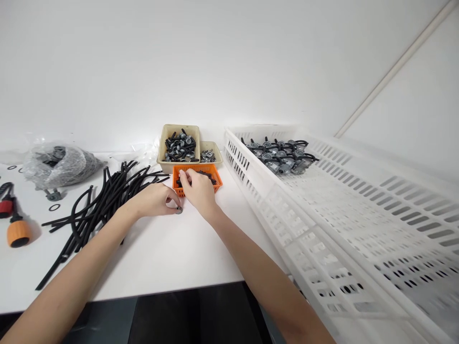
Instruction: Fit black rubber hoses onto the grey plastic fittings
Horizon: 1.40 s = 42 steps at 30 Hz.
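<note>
My left hand (158,199) is closed in a pinch on a small grey round fitting (178,209), just above or on the white table. Beside it, my right hand (197,187) reaches into a small orange basket (218,184) of small black parts (207,176). Its fingers are bent together over the basket, and whatever they hold is hidden. Behind the basket stands a beige bin (179,166) with grey and black fittings (180,145) in it. A smaller beige tray (211,145) next to it holds metallic parts (208,155).
Black rubber hoses (103,200) lie piled left of my hands. Farther left are a plastic bag of grey parts (64,165), a black ring (54,207) and an orange-handled tool (18,232). A large white slotted crate (258,186) at right holds grey assemblies with black hoses (283,155).
</note>
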Tool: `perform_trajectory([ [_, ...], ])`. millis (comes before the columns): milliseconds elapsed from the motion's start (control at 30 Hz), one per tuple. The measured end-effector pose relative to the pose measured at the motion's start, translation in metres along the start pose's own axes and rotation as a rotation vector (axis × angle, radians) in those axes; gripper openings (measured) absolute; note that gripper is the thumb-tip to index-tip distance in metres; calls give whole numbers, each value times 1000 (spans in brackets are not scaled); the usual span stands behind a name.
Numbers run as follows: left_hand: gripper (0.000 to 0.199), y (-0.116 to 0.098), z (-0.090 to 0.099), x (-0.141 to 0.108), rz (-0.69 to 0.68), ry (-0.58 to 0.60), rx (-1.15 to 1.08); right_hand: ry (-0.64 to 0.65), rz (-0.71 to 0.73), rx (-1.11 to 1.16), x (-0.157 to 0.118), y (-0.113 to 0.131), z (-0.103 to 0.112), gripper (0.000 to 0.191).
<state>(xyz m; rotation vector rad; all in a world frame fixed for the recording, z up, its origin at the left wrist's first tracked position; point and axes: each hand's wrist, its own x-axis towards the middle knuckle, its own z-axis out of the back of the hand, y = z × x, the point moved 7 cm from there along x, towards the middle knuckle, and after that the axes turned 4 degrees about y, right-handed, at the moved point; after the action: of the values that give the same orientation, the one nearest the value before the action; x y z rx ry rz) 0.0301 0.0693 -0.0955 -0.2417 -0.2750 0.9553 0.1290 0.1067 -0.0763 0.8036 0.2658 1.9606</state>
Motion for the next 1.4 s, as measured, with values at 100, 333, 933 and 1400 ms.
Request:
perform_trajectory([
  [100,14,2,1,0,30,10,25,-5,3,1,0,0,0,37],
  [333,32,-1,1,-1,22,-16,35,-20,16,-7,0,0,0,35],
  [933,32,-3,7,-1,16,-89,72,-18,9,2,0,0,-1,34],
  [1400,25,10,25,-5,94,-427,290,26,30,263,2,-2,-8,36],
])
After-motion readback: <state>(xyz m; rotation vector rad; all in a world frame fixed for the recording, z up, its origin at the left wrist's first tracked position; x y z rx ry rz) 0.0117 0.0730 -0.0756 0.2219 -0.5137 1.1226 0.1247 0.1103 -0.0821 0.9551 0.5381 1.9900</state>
